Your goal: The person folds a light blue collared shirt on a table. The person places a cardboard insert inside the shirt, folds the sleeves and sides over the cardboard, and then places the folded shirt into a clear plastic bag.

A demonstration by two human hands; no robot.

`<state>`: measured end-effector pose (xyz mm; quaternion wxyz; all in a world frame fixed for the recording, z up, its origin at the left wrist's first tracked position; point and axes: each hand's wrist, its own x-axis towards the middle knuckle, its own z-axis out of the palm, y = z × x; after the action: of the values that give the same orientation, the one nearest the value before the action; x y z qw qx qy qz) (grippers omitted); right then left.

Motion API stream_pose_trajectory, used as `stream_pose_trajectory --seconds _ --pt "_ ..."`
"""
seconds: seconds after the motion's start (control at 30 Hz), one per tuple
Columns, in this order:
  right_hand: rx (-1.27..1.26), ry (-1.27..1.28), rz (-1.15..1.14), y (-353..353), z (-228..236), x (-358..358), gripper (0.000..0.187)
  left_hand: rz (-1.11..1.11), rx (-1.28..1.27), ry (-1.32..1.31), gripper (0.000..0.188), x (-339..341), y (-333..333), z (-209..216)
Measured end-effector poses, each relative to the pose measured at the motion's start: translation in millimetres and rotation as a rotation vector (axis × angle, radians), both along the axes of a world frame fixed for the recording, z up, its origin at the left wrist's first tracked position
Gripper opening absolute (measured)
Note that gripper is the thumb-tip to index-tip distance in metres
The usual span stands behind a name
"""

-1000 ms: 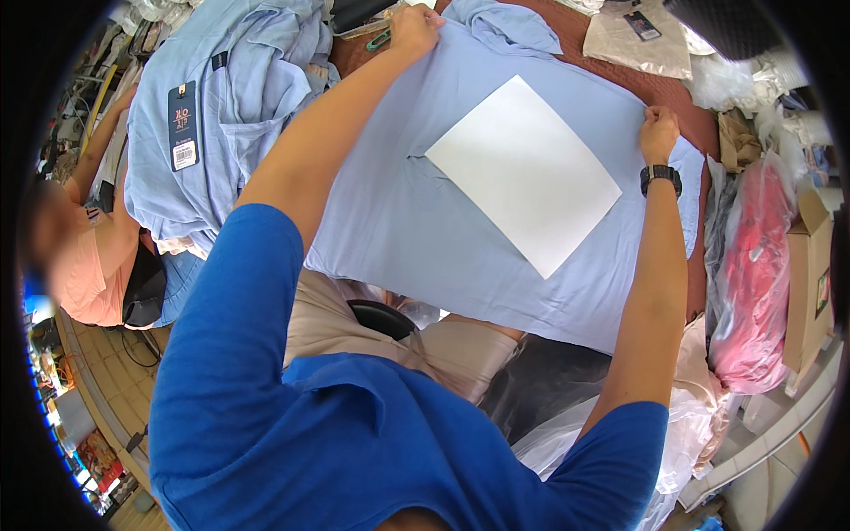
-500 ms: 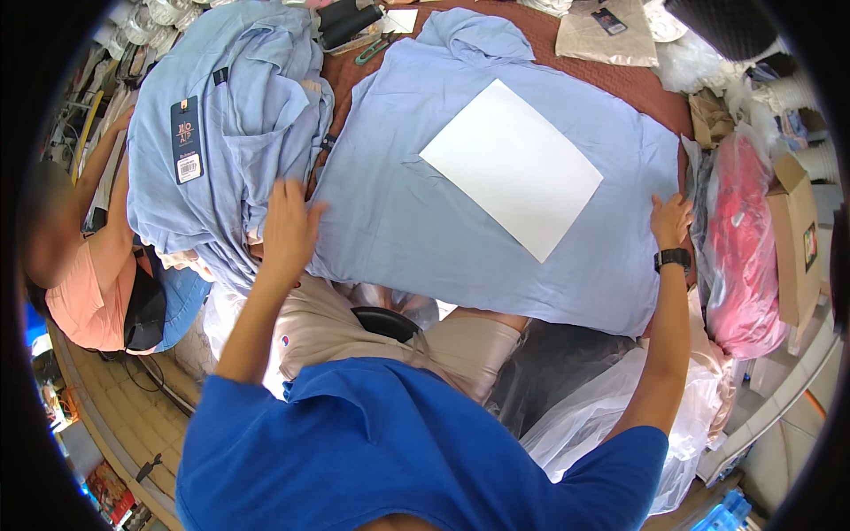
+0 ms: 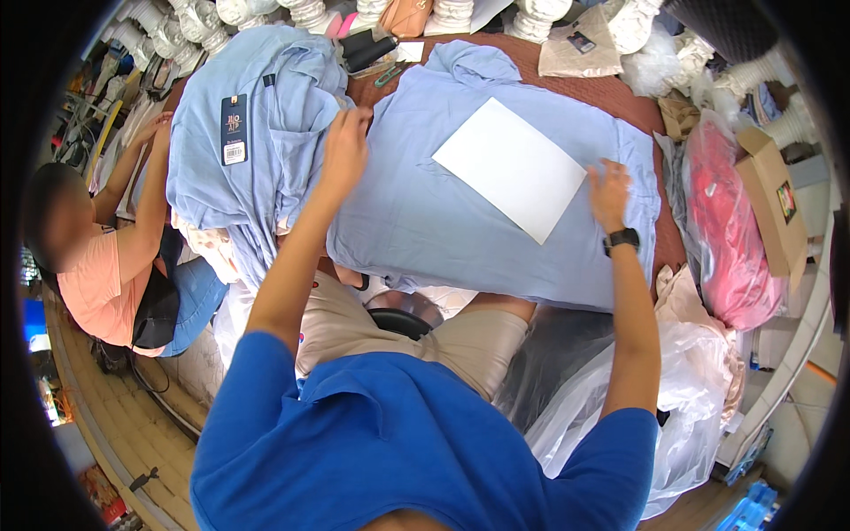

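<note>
A light blue hooded shirt (image 3: pixel 416 212) lies spread out in front of me, its hood toward the far side. On its middle rests a white rectangular sheet (image 3: pixel 512 168), set at a slant. My left hand (image 3: pixel 346 152) is at the shirt's upper left edge, beside a pile of similar blue garments (image 3: pixel 199 181); its fingers are drawn together on the cloth, though the fingertips are partly hidden. Over the right part of the shirt, my right hand (image 3: pixel 609 196) is open with fingers apart, just right of the sheet. A dark tag (image 3: pixel 234 130) lies on the pile.
Green-handled snips (image 3: pixel 388 76) and a black object (image 3: pixel 367 51) lie beyond the shirt on the brown cover (image 3: pixel 549 64). Pink garments in clear plastic (image 3: pixel 726 221) and a cardboard box (image 3: pixel 772 195) stand at right. Another person (image 3: pixel 106 265) sits at left.
My left hand has moved away from me, up the shirt's left side. My right hand has left the right edge and come inward beside the sheet. The whole view has shifted slightly.
</note>
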<state>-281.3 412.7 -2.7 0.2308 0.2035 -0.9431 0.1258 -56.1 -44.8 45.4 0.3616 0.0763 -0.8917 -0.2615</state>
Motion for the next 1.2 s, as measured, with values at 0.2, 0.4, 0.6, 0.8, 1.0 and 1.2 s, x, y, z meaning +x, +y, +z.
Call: stream_pose_trajectory --seconds 0.2,0.4,0.6,0.8,1.0,1.2 --pt "0.009 -0.091 0.029 -54.2 -25.7 49.6 0.057 0.000 0.117 -0.274 0.016 -97.7 -79.5 -61.9" --pt "0.029 -0.104 -0.020 -55.0 -22.2 57.0 0.059 0.184 0.373 -0.316 0.022 -113.5 -114.1 -67.6" --pt "0.054 -0.120 0.007 -61.4 -18.5 52.9 0.056 0.359 -0.280 -0.351 0.022 -111.2 -102.8 -84.3" --pt "-0.080 -0.276 -0.133 -81.0 0.2 6.5 0.052 -0.010 0.145 -0.284 0.029 -133.7 -91.1 -59.0" --pt "0.089 -0.171 -0.022 -92.4 -18.0 -64.2 0.055 0.150 0.021 -0.235 0.021 -144.1 -84.3 -49.1" --pt "0.104 -0.191 -0.101 -98.9 -36.2 -59.0 0.060 0.125 -0.293 -0.079 0.021 -126.7 -77.7 -47.3"
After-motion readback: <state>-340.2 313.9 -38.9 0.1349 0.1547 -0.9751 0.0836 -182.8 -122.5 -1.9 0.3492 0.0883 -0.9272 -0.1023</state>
